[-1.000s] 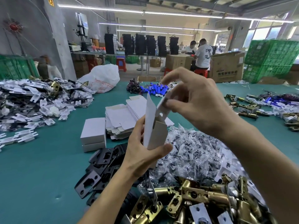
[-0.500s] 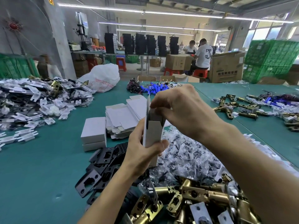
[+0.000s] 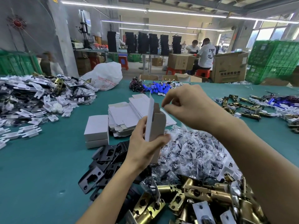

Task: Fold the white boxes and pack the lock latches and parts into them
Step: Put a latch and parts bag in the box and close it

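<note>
Centre frame, the left hand (image 3: 145, 147) grips an upright half-folded white box (image 3: 157, 126); the right hand (image 3: 186, 107) curls its fingers beside the top, hold unclear, so flap-tucking seems next.

1. The flat box blanks (image 3: 123, 117) lie mid-way across the table (image 3: 40, 167), with two folded boxes (image 3: 96, 130) stacked just left of them.
2. The strike plates (image 3: 106, 160) lie nearer, with the bagged parts (image 3: 194, 151) to their right.
3. The lock latches (image 3: 199, 194) pile nearest, at the right.
4. The left hand (image 3: 145, 149) holds an upright box (image 3: 157, 126) above the bagged parts' left edge; the right hand (image 3: 186, 107) is just right of its top.
</note>
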Motion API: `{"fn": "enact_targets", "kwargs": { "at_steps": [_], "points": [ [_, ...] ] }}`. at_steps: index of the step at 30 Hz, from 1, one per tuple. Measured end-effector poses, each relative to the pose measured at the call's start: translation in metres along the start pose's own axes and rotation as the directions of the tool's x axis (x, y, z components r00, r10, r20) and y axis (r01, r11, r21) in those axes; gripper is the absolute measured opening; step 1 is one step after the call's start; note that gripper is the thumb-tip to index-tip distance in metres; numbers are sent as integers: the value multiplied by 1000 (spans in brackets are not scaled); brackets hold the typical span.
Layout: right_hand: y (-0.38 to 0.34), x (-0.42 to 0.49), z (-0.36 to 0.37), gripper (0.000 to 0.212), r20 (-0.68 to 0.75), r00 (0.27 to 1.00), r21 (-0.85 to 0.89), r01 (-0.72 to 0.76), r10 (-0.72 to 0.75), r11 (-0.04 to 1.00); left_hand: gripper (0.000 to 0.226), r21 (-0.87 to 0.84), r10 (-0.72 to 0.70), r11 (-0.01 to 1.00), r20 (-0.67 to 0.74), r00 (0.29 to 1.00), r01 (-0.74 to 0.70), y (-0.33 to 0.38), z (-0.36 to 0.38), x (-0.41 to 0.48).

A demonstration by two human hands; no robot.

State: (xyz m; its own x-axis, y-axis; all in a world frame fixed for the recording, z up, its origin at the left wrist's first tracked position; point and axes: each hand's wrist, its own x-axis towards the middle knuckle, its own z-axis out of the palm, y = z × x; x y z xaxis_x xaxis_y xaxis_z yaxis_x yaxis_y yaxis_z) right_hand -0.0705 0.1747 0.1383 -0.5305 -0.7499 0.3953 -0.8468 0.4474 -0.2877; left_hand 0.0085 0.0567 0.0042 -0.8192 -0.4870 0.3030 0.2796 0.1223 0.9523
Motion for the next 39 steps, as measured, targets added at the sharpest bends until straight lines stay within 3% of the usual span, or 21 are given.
{"fn": "enact_targets", "kwargs": {
  "at_steps": [3,6,10,15,16,19,23,27,29,31,35,37,39],
  "points": [
    [1,2,9,12,-71,992,20,-105,106,994,89,-12,-44,999,-116,992,42,4,-8,4],
    [-4,4,28,13,180,965,-124,-170,190,978,90,-42,-46,998,-224,974,38,9,-22,10],
    [-16,9,63,19,494,854,-247,-39,160,968,72,-112,-27,994,-339,940,-12,18,-48,19],
    [-36,30,121,4,596,801,-243,122,49,962,70,-123,70,982,-468,881,-144,30,-67,24],
    [-39,34,132,15,606,795,-226,149,19,963,71,-132,65,981,-468,882,-142,30,-68,24],
    [-52,37,162,48,568,823,-182,160,-29,970,54,-84,72,989,-455,888,-123,31,-71,26],
    [-59,35,188,60,477,877,-150,145,-57,978,43,36,143,989,-386,911,-141,35,-72,24],
    [-61,36,190,46,343,938,137,8,-55,991,42,50,142,990,-361,922,-133,38,-74,22],
    [-57,38,183,27,364,930,348,-86,-50,934,41,52,157,988,-371,915,-148,43,-77,22],
    [-44,41,170,13,414,910,384,-157,-18,910,45,69,182,983,-370,911,-169,46,-78,23],
    [-10,42,125,15,428,889,481,-378,164,791,50,63,199,980,-340,919,-189,51,-72,19],
    [4,38,95,10,396,889,494,-419,232,762,63,59,144,989,-284,948,-132,50,-67,17],
    [15,32,65,7,357,890,496,-438,283,750,71,36,-2,999,-154,988,8,46,-64,15]
  ]
}}
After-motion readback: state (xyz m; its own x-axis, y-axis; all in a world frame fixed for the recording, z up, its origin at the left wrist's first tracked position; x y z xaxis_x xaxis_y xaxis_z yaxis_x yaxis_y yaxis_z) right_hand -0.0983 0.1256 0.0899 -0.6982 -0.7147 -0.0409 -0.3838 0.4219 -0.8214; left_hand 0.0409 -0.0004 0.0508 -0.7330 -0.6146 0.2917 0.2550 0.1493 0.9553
